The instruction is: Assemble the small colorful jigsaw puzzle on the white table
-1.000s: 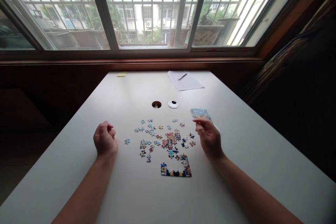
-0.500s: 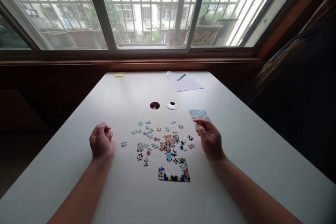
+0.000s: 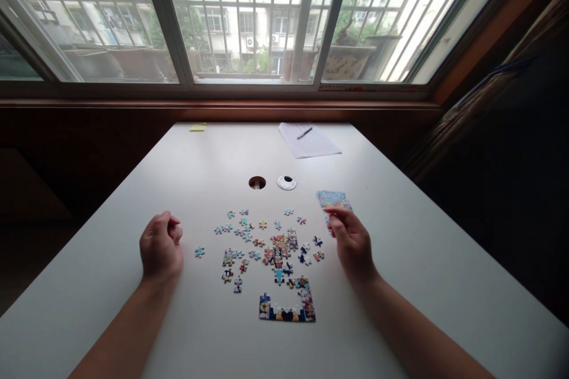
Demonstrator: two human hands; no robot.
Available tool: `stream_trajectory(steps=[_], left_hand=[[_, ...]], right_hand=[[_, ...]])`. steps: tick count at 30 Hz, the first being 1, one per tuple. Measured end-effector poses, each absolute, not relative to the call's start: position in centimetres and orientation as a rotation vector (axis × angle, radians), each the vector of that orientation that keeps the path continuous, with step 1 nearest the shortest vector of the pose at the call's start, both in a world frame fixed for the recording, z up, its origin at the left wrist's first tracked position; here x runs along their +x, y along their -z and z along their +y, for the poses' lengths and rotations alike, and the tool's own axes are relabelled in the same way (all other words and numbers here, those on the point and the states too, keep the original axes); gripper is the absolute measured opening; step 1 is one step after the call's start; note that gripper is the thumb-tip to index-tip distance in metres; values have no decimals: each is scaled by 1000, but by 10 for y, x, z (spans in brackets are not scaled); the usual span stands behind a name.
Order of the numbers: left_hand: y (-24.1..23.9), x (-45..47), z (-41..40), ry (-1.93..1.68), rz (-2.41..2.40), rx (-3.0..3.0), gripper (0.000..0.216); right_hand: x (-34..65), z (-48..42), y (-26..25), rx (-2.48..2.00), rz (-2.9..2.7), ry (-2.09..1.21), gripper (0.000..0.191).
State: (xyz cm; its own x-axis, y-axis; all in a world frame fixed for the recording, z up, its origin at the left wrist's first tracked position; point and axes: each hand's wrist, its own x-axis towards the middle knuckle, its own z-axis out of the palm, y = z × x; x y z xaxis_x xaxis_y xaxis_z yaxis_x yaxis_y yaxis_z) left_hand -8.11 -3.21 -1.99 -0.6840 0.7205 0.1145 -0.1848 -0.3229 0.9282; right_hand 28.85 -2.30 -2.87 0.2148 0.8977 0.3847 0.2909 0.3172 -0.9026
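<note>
Daylight washes over a white surface (image 3: 213, 343) carrying a part-built jigsaw. Nearest, at the lower centre of the frame, its joined section (image 3: 287, 315) forms a U with the gap on the far side. At left, a person's left hand (image 3: 160, 247) is balled in a loose fist; opposite, the right hand (image 3: 354, 246) has its fingers half curled, too dim to tell whether they grip anything. Between them spread the loose pieces (image 3: 280, 243), some clumped together. Over the past second the view has shifted, setting everything lower and farther left, but pieces and hands keep their arrangement: the joined section appears to have gained nothing. Behind the right hand lies a picture card (image 3: 333, 200). Farther back are a round hole (image 3: 256, 183) and its likely cap (image 3: 285, 185), then paper (image 3: 317, 147) with a pen (image 3: 304, 133), below a barred window (image 3: 307, 18).
</note>
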Motion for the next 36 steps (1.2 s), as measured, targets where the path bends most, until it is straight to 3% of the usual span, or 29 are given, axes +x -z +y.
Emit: stream_trajectory(steps=[19, 36], left_hand=[[15, -77, -33, -1988, 1316, 720, 10], [15, -74, -33, -1945, 1302, 750, 17]], right_hand=[[280, -24, 27, -1120, -1601, -648, 19], [273, -33, 23, -907, -1924, -655, 27]])
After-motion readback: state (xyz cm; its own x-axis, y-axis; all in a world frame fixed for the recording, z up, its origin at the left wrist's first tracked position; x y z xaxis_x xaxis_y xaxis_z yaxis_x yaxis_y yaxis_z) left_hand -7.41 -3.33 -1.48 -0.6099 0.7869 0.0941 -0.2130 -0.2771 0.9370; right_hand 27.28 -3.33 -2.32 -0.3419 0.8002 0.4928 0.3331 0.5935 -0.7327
